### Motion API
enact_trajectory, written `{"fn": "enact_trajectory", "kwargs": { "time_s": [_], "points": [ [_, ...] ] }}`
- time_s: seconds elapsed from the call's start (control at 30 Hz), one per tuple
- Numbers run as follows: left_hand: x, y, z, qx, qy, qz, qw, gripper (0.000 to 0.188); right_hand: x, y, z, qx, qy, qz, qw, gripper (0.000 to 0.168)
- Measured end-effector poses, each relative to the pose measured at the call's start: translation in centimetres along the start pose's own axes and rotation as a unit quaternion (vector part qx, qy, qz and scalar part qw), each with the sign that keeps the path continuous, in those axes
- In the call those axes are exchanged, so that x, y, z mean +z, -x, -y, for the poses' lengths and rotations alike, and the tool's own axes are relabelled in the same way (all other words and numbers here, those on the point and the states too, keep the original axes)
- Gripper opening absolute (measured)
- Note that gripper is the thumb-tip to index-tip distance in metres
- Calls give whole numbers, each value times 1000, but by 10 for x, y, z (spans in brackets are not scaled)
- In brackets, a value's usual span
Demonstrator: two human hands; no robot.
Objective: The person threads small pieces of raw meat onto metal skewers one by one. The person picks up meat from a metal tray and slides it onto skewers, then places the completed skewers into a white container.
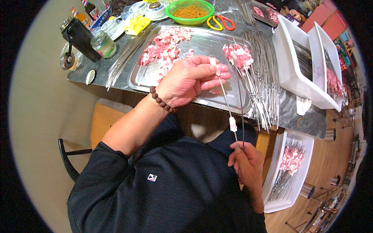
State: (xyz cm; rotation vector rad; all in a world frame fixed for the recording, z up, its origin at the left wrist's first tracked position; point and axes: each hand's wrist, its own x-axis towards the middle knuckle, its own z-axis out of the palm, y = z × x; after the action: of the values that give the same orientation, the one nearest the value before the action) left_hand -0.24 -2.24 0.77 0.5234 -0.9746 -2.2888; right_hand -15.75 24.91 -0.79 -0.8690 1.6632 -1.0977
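My left hand (193,77), a dark bead bracelet at its wrist, pinches a small pale piece of meat (213,62) between thumb and fingers at the upper end of a thin metal skewer (225,94). Lower on that skewer sits another whitish piece of meat (232,124). My right hand (247,160) grips the skewer's lower end, together with a second, darker skewer (241,107). Beneath my left hand lies a steel tray (204,38) with a heap of raw cut meat (167,46) on its left. Loaded meat skewers (239,55) rest across its right side.
Bare skewers lie in bundles left (128,56) and right (263,72) of the tray. White bins (287,52) stand at right; a lower bin (272,201) holds loaded skewers. Behind are scissors (221,22) and a green basket (189,21). A black bottle (80,39) and glass jar (103,45) stand left.
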Motion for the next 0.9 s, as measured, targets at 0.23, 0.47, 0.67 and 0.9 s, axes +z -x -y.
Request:
{"fn": "enact_trajectory", "kwargs": {
  "time_s": [0.23, 0.47, 0.67, 0.9],
  "points": [
    [-1, 2, 6, 9, 6, -12, 1000, 28, 1, -4, 1, 2, 22, 4, 1000, 18],
    [0, 3, 11, 14, 9, -14, 1000, 26, 2, -9, -6, -27, 30, -9, 999, 21],
    [-3, 4, 16, 12, 35, 2, 999, 24, 8, -22, 0, -70, 99, -19, 992, 24],
    [-3, 6, 16, 14, 61, -16, 998, 23, 6, -21, -8, -62, 104, -28, 992, 25]
  ]
}}
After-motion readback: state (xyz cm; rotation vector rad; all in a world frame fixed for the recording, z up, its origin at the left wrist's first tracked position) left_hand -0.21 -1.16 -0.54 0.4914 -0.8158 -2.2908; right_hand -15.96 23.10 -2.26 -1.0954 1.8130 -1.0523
